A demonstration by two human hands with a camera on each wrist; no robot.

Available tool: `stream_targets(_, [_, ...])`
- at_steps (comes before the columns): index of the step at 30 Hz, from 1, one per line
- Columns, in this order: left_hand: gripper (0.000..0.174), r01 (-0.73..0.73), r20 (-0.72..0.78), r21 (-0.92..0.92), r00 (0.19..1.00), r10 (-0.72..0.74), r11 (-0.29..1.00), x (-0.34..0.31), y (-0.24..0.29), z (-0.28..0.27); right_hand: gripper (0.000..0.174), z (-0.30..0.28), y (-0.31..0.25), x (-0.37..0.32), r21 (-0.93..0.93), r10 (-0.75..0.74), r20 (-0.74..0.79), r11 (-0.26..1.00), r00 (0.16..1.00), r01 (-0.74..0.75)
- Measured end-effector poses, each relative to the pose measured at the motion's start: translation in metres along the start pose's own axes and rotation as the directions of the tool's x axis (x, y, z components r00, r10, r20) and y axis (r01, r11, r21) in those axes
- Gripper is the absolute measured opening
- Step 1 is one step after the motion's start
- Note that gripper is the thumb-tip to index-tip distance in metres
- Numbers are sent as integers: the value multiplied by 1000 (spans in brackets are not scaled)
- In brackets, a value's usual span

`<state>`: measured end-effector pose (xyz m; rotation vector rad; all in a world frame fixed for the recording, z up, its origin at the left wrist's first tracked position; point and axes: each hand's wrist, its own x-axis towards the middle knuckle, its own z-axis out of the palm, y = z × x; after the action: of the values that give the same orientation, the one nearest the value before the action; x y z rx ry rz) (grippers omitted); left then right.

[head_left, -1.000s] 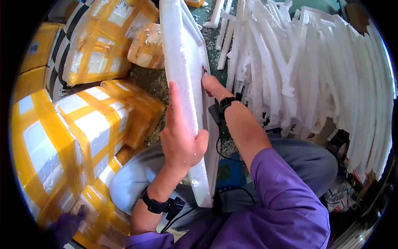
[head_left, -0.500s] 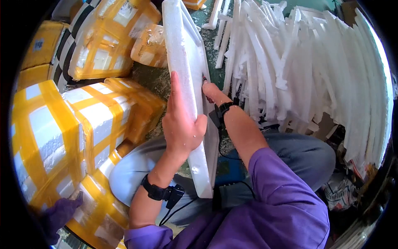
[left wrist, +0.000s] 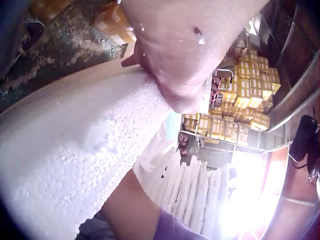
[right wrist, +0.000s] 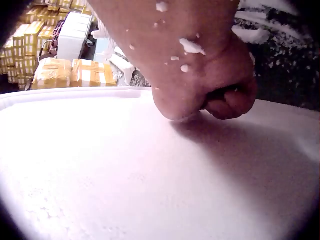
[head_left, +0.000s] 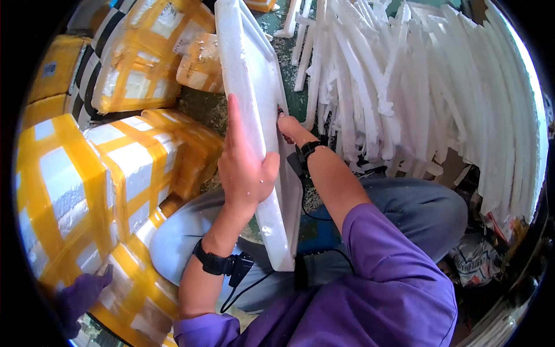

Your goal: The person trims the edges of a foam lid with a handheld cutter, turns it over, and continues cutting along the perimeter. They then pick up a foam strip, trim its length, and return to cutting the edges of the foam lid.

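Observation:
A white foam lid [head_left: 263,75] with a raised rim stands on edge between both hands, its long side running away from the body. My left hand [head_left: 245,173] grips its near edge, index finger stretched along the outer face and thumb bent over the edge. In the left wrist view the beady cut edge of the lid [left wrist: 100,150] shows beneath that hand. Across the lid, my right hand [head_left: 293,128] is curled round a small dark tool with a bit of red [head_left: 281,110], mostly hidden by the fist. The right wrist view shows this fist [right wrist: 200,75] close against the rim, with foam crumbs on the skin.
Foam boxes [head_left: 139,156] wrapped in yellow tape stack up on the left. Long white foam strips [head_left: 404,87] lean in a thick row on the right. Foam bits litter the green floor [head_left: 199,101]. Crossed legs [head_left: 404,211] sit beneath the lid.
The lid and left hand have shifted slightly forward, away from the body. My right fist with the tool has moved a little nearer the body along the lid's far side.

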<state>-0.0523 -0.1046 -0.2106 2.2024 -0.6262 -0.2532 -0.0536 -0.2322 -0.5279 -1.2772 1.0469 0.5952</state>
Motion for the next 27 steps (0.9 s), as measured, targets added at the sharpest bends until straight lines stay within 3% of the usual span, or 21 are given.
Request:
stream_targets(3, [96,-7,-35,4,999,8,1000,-1,-4,0,62,1,-18,-36,-128,122,-57,983,991,-129])
stream_targets(6, [97,23,-35,-2,999,-23,1000,-1,-4,1,63,8,20,-11,-124,65,-59,990,996,-72])
stream_targets(10, [98,12,-43,-18,999,-13,1000,-3,-4,2,63,10,61,-37,44,134,14,990,991,-134])
stream_targets(13, [98,36,-23,-4,999,-36,999,-3,2,2,68,6,49,-81,-94,176,-24,980,984,-178])
stream_targets(14, [98,48,-15,0,999,-48,999,-2,4,2,62,12,84,-38,77,170,-26,983,985,-168])
stream_targets(17, [98,17,-9,8,1000,-17,1000,-1,5,2,68,9,62,-57,-44,183,-36,982,982,-185])
stream_targets(20, [98,45,-2,16,999,-45,999,-2,7,2,59,9,68,-32,62,241,11,969,970,-241])
stream_targets(24, [97,-48,-48,-5,998,47,999,-1,-2,7,57,6,60,-40,-14,204,14,979,979,-204])
stream_targets(27, [97,-44,-69,-24,997,42,999,-1,-1,6,58,9,67,-38,44,188,-21,981,982,-187])
